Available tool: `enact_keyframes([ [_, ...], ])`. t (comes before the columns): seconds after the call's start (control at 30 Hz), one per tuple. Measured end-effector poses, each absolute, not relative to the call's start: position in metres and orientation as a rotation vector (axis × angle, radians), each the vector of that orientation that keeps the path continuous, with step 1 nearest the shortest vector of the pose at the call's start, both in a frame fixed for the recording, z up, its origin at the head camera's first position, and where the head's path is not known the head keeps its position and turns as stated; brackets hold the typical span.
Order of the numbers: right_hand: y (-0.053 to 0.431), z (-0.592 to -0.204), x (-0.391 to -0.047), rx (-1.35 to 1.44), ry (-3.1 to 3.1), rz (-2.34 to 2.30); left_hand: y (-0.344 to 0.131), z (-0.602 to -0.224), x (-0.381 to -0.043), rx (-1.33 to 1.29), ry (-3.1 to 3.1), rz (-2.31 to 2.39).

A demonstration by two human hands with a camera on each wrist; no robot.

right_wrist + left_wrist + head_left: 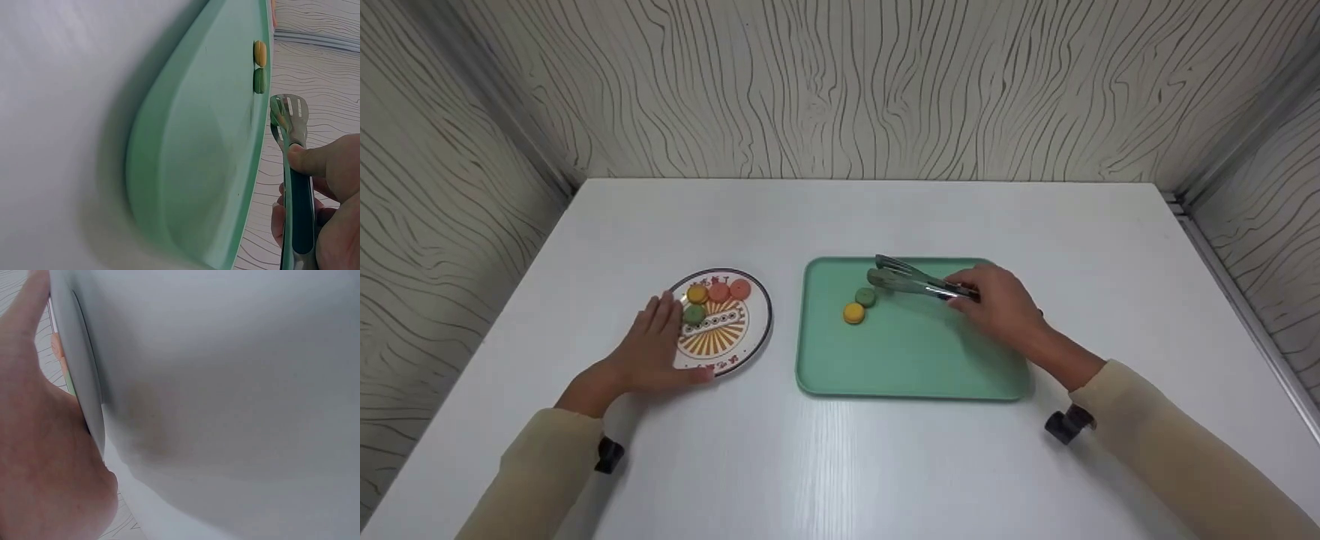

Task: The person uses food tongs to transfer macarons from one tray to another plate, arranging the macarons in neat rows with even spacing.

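My left hand (652, 349) rests against the left and near rim of a round patterned plate (754, 341), fingers straight and thumb spread along the near edge. On the plate lie a yellow macaron (697, 294), a green macaron (694, 314) and two pink macarons (740, 289). In my right hand (1003, 306) I grip metal tongs (302, 214) by their dark handles. Their slotted ends are parted with nothing between them, held over the far part of a green tray (907, 367). Just beside the tips, a green macaron (865, 298) and a yellow macaron (853, 313) lie on the tray.
Plate and tray stand side by side on a white table (840, 465), with a strip of tabletop between them. Wood-patterned panels (840, 90) close off the back and both sides. Dark camera mounts (1069, 424) sit at both wrists.
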State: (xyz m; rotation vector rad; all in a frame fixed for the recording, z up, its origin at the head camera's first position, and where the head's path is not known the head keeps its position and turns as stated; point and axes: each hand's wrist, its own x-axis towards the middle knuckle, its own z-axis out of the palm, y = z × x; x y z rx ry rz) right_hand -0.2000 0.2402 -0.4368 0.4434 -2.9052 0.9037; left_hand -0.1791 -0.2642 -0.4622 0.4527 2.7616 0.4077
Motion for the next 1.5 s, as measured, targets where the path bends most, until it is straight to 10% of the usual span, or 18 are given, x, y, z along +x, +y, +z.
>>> enact_keyframes([
  [1.5,0.183,-0.417,-0.203,0.575,-2.89,0.941,-0.268,-0.468,-0.18,0.5,2.776,0.445],
])
